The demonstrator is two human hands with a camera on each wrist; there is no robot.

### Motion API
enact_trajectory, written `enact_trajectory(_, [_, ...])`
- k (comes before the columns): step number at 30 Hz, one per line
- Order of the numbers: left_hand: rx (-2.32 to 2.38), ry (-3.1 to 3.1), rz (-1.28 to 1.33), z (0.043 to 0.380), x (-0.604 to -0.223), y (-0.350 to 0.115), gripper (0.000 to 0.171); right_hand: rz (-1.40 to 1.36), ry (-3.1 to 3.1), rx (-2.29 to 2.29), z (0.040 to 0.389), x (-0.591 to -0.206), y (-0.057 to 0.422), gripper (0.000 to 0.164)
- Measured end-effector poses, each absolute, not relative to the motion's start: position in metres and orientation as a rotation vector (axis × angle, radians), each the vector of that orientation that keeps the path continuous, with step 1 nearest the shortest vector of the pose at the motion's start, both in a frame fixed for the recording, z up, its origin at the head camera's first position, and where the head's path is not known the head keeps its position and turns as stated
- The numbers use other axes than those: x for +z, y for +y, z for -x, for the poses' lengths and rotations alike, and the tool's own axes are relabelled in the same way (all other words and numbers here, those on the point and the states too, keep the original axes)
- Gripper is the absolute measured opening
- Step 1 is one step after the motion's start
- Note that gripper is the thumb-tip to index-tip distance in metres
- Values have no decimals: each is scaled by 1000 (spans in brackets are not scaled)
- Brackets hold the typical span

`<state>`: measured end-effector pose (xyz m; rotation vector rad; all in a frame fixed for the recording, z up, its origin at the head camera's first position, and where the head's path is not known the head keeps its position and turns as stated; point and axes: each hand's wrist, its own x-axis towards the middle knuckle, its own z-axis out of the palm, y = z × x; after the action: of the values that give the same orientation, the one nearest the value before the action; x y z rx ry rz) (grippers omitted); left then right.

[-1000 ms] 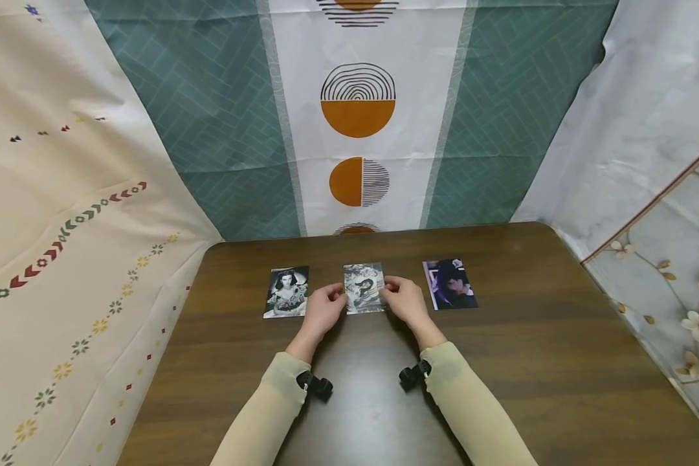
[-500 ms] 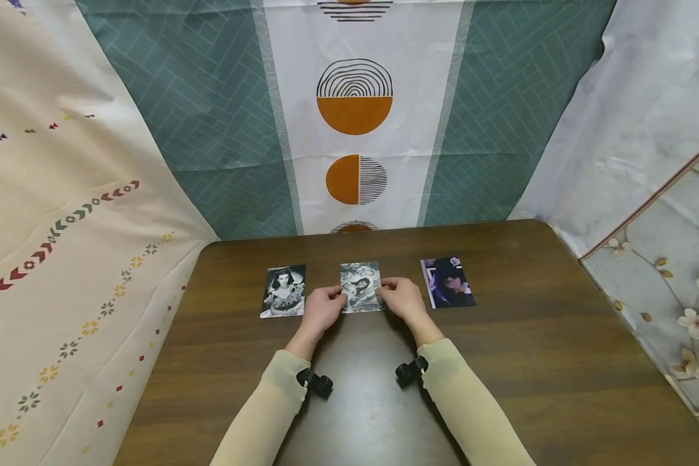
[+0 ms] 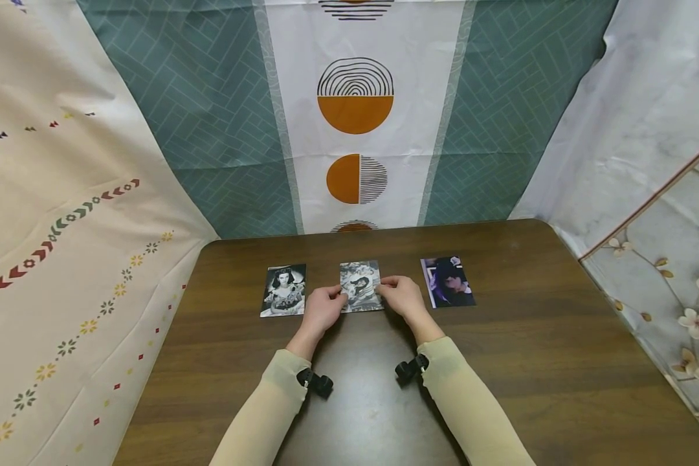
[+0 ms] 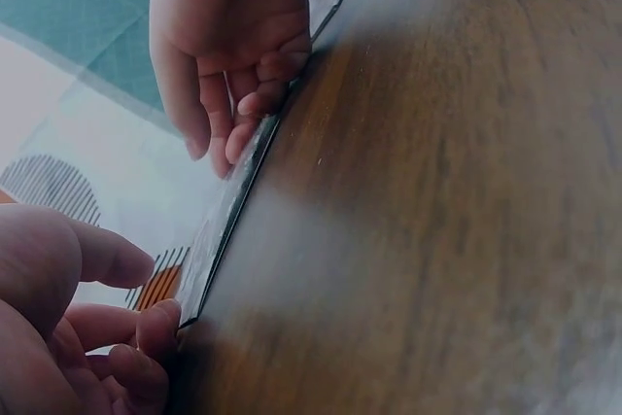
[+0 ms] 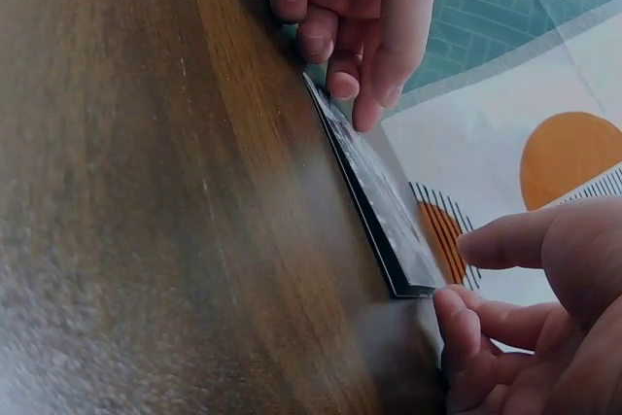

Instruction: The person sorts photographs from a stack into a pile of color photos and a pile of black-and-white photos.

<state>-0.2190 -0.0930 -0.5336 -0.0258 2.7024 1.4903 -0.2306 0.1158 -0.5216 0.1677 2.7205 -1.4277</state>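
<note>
A black-and-white photo card (image 3: 361,285) lies in the middle of a row of three on the brown table (image 3: 349,388). My left hand (image 3: 323,309) is at its left edge, and my right hand (image 3: 403,296) is at its right edge. In the left wrist view, fingertips (image 4: 160,318) of the left hand touch the card's near corner, the digit above them apart from it. The right wrist view shows bent fingers (image 5: 457,323) of the right hand touching the edge likewise. A dark edge (image 5: 364,211) runs beneath the card's glossy face.
Left of the hands lies another black-and-white photo card (image 3: 284,291) of a dark-haired figure. On the right lies a purple-toned photo card (image 3: 451,283). Behind the table hangs a teal and white cloth (image 3: 358,129); patterned cloths (image 3: 93,259) flank it. Each wrist wears a small black camera (image 3: 320,385).
Both hands stay at the sides of the middle photo card, which keeps its place between the other two. The head view has shifted slightly.
</note>
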Motion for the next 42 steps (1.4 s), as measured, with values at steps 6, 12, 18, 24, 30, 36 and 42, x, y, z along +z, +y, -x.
enact_trajectory(6, [1488,2707,25,219,-534,-93,44,-169,2675,-1543,230,-521,115,37])
enact_trajectory(12, [1475,2715,20,220,-534,-93,45,-176,2644,-1614,230,-523,114,36])
enact_trajectory(18, [1474,2722,35,222,-536,-94,50,-157,2634,-1612,228,-524,115,37])
enact_trajectory(24, [1493,2700,32,223,-536,-95,54,-137,2641,-1627,227,-525,115,37])
enact_trajectory(30, [1509,2680,44,222,-538,-95,54,-112,2619,-1675,225,-528,116,38])
enact_trajectory(36, [1522,2693,31,221,-537,-95,52,-99,2621,-1692,224,-529,117,39])
enact_trajectory(42, [1562,2670,12,218,-536,-95,54,-102,2629,-1699,223,-530,117,39])
